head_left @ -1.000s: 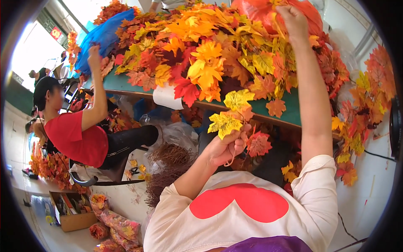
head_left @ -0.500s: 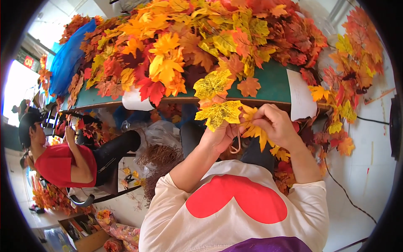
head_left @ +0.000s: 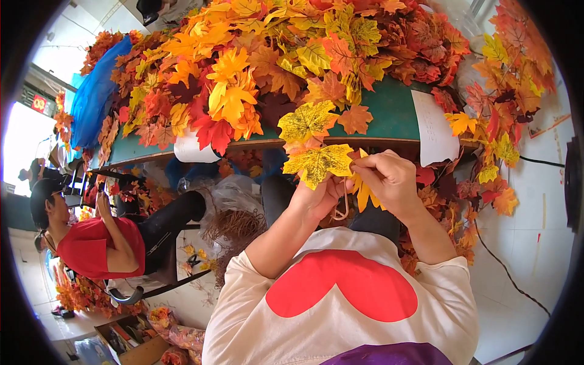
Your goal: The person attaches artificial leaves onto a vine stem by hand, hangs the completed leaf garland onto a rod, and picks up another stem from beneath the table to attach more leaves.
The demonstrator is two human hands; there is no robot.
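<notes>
My left hand grips a stem of yellow artificial maple leaves just below the green table's edge. My right hand is closed on an orange-yellow leaf right beside it, the two hands touching. A thin brown stem loop hangs under the hands. Another yellow leaf rises above them, against the table edge.
A deep heap of red, orange and yellow artificial leaves covers the table. White paper sheets hang off its edge. More leaves pile at the right. A person in a red top sits at the left beside a blue bag.
My right hand came down from the leaf heap to meet my left hand at the stem, bringing a leaf. The person on the left lowered their raised arm.
</notes>
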